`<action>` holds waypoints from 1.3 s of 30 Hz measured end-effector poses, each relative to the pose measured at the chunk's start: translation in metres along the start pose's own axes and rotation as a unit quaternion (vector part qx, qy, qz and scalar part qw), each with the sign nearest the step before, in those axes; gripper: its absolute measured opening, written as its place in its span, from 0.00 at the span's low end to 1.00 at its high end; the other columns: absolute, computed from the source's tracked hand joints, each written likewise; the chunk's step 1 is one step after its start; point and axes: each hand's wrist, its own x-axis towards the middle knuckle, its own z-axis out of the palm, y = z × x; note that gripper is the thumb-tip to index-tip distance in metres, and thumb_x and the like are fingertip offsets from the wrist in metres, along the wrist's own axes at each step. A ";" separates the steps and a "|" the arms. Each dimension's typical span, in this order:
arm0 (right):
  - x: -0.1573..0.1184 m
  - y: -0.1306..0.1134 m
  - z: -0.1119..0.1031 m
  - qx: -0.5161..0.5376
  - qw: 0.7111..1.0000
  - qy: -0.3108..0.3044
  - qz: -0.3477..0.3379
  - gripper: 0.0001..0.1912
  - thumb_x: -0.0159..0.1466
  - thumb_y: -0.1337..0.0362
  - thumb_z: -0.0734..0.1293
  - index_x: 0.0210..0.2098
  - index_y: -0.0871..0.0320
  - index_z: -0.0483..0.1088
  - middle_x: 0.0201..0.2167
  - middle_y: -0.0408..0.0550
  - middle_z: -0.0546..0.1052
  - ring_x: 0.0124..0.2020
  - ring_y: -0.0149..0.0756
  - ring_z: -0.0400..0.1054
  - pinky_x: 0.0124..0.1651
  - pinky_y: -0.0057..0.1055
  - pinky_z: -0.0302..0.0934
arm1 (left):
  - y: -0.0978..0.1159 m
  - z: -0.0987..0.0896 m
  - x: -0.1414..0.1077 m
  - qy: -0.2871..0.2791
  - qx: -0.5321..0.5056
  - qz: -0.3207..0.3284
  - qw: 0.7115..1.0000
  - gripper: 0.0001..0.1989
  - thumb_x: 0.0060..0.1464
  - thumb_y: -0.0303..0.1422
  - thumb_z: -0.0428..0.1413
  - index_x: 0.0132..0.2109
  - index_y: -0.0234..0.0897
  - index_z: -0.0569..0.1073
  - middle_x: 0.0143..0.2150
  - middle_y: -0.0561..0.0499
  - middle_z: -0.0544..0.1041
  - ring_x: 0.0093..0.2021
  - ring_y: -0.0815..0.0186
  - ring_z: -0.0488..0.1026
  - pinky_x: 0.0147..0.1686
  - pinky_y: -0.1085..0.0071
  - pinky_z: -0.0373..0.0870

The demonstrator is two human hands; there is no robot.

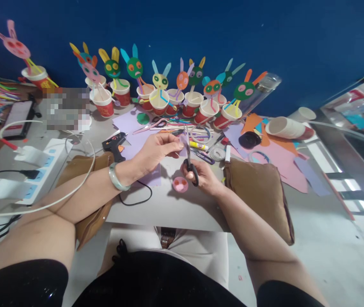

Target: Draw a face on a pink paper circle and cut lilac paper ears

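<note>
My left hand (163, 147) pinches a small piece of purple paper (184, 146) above the middle of the table. Close on its right, my right hand (203, 177) is closed round the black handles of the scissors (188, 155), whose blades point up and lie against the paper. Below the scissors a round pink paper face (180, 184) with red eyes lies on the grey table (175, 213). Behind my hands are a yellow glue stick (198, 146) and several coloured sticks.
Paper cups with rabbit faces (159, 102) line the blue wall. A glue gun (114, 145) lies left of my left hand, near a power strip (44, 170) with cables. Brown cushions (258, 194) flank the work spot. Stacked cups (286, 128) lie right, beside coloured paper (292, 170).
</note>
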 end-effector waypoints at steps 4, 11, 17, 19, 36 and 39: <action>0.001 0.000 0.000 -0.007 1.000 0.000 0.001 0.36 0.59 0.27 0.65 0.25 0.56 0.65 0.22 0.41 0.65 0.27 0.32 0.58 0.32 0.31 0.53 | 0.001 0.001 0.000 0.003 0.003 -0.006 1.000 0.10 0.44 0.34 0.68 0.28 0.35 0.74 0.27 0.56 0.74 0.28 0.73 0.72 0.34 0.72 0.71; 0.001 0.000 0.001 -0.006 1.000 0.003 -0.009 0.37 0.59 0.27 0.64 0.25 0.57 0.65 0.22 0.41 0.66 0.26 0.31 0.58 0.33 0.32 0.54 | 0.002 0.001 -0.001 0.007 -0.006 0.001 1.000 0.10 0.43 0.33 0.68 0.27 0.35 0.75 0.27 0.55 0.74 0.28 0.73 0.71 0.33 0.72 0.73; 0.001 0.000 0.000 -0.011 1.000 0.007 -0.005 0.37 0.59 0.26 0.65 0.25 0.56 0.65 0.22 0.43 0.66 0.26 0.32 0.59 0.33 0.33 0.54 | 0.001 0.000 0.000 0.004 -0.004 0.008 1.000 0.10 0.43 0.34 0.68 0.28 0.35 0.75 0.27 0.55 0.74 0.29 0.73 0.71 0.34 0.72 0.73; 0.001 0.000 0.000 -0.015 1.000 0.007 -0.002 0.37 0.59 0.26 0.64 0.25 0.56 0.65 0.23 0.43 0.67 0.26 0.32 0.59 0.33 0.33 0.54 | 0.001 0.000 -0.001 0.003 -0.002 0.010 1.000 0.10 0.43 0.33 0.68 0.28 0.35 0.75 0.27 0.55 0.74 0.29 0.73 0.71 0.34 0.72 0.73; 0.002 -0.001 -0.006 -0.049 0.999 0.003 -0.025 0.38 0.61 0.26 0.62 0.23 0.56 0.64 0.22 0.43 0.66 0.27 0.33 0.57 0.34 0.34 0.53 | 0.004 -0.002 -0.001 -0.008 0.017 0.030 0.999 0.09 0.46 0.33 0.67 0.28 0.35 0.74 0.26 0.55 0.75 0.28 0.72 0.71 0.33 0.71 0.71; 0.002 -0.001 -0.008 -0.057 0.998 0.003 -0.036 0.37 0.61 0.26 0.62 0.22 0.56 0.64 0.22 0.43 0.66 0.27 0.33 0.57 0.35 0.35 0.53 | 0.004 -0.003 -0.001 -0.014 0.017 0.037 0.999 0.09 0.47 0.33 0.67 0.28 0.35 0.74 0.26 0.55 0.75 0.28 0.72 0.71 0.33 0.71 0.71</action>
